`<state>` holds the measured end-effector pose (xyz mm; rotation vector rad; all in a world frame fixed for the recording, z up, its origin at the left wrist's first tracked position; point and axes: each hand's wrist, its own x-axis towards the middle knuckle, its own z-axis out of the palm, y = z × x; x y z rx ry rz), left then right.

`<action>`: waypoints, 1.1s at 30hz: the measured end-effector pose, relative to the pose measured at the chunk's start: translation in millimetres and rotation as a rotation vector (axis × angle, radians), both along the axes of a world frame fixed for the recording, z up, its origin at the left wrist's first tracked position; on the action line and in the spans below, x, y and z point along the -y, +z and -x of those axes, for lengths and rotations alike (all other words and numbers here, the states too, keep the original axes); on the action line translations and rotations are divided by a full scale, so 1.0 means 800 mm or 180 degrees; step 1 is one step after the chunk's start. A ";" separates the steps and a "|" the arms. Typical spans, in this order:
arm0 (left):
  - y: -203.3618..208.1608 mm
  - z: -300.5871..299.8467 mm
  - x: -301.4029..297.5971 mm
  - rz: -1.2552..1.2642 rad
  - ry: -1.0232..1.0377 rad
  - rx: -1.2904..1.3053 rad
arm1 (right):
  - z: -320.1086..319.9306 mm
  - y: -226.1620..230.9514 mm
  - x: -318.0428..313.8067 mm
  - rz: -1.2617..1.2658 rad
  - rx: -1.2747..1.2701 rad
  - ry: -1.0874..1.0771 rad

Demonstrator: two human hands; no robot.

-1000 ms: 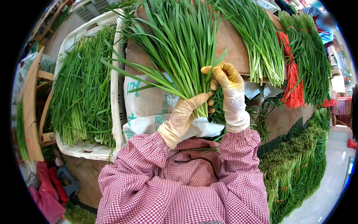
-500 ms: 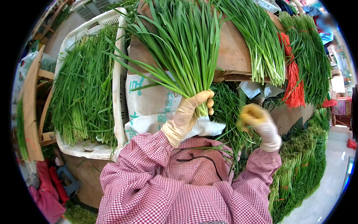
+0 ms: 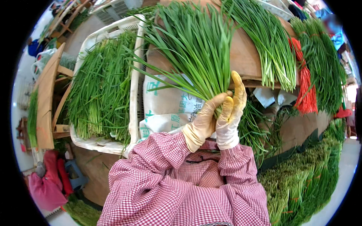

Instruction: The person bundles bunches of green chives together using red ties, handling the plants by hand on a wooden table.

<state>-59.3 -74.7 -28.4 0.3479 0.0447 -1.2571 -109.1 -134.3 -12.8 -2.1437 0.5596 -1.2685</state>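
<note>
A bunch of long green chives (image 3: 196, 56) stands near the centre of the view, its leaves fanning up toward twelve o'clock and its stems pinched together low down. The left hand (image 3: 205, 120), in a pale rubber glove, is closed round those stems from the seven o'clock side and carries the bunch. The right hand (image 3: 232, 109), gloved too, lies against the stems at four o'clock, its fingers stretched long and only loosely curled, touching rather than clamping.

To even the bunch well, I judge the left grip should stay firm just above the cut ends, while the right hand strokes along the stems to draw stray blades such as those sticking out at nine o'clock back into line, lightly enough not to crease the leaves.

Behind the bunch lies a white printed sack (image 3: 166, 105) on a brown board (image 3: 245, 52). At nine o'clock a white crate (image 3: 134, 94) holds more chives. At one o'clock another loose sheaf (image 3: 271, 45) lies on the board, with red ties (image 3: 305, 86) beside it. At four o'clock tied bundles (image 3: 301, 180) are stacked.
</note>
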 end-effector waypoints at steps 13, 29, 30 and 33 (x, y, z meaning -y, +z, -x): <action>-0.048 0.002 0.008 -0.0365 -0.0194 0.0781 | 0.013 0.067 0.030 -0.0716 -0.2740 0.0155; -0.085 0.011 0.010 -0.0471 -0.0578 0.1542 | -0.015 0.042 0.022 -0.0461 -0.3676 -0.0299; -0.086 0.011 0.009 -0.0483 -0.0608 0.1601 | -0.016 0.043 0.021 -0.0464 -0.3671 -0.0283; -0.087 0.012 0.012 -0.0487 -0.0760 0.1818 | -0.013 0.050 0.021 -0.0641 -0.3554 -0.0293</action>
